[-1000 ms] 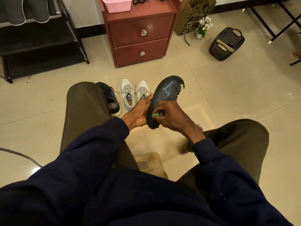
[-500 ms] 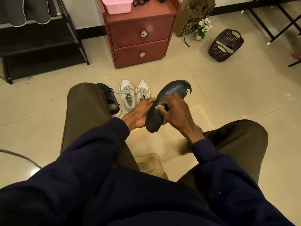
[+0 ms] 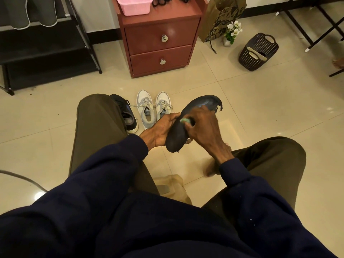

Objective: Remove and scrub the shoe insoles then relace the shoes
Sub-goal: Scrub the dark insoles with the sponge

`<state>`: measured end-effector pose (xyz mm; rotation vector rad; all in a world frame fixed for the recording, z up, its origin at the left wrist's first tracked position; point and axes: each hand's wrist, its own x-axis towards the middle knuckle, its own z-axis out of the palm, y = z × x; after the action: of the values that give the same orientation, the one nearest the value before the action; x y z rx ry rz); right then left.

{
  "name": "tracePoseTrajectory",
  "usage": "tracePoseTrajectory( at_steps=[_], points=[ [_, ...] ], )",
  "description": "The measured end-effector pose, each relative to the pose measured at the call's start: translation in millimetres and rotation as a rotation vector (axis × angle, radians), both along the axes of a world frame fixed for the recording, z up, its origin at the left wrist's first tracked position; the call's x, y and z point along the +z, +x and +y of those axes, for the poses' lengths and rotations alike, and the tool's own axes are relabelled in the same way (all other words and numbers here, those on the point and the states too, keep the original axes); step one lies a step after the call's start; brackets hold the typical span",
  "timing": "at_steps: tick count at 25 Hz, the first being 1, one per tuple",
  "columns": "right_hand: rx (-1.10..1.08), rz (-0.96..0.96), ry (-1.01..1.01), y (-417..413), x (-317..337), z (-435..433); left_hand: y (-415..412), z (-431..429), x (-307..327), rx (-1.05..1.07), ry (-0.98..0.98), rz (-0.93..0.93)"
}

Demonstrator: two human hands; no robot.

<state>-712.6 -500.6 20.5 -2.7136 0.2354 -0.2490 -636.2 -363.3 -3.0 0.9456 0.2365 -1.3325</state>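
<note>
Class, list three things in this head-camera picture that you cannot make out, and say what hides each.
Head view: the green scrubber, pressed to the insole, nearly all covered by the right hand; sponge or brush, cannot tell.
Head view: the dark shoe, half hidden behind the left knee.
Head view: black items on the cabinet, cut off by the top edge.
</note>
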Motion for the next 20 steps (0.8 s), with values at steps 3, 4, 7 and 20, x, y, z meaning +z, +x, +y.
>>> tracePoseTrajectory(
  at_steps=[3, 4, 7, 20],
  points=[
    [-0.246, -0.033, -0.005, -3, -9, -14, -3, 0, 4, -0.063, -0.011, -0.002],
    [-0.172, -0.034, 0.046, -4, -8, -7, -2, 0, 5, -0.048, 0.004, -0.004],
    [0.198, 0.089, 0.255, -11, 4, 24, 2, 0, 1, 0.011, 0.093, -0.034],
    [0.125, 0.203, 0.004, -11, 8, 4, 4, -3, -7, 0.113, 0.072, -0.022]
  ],
)
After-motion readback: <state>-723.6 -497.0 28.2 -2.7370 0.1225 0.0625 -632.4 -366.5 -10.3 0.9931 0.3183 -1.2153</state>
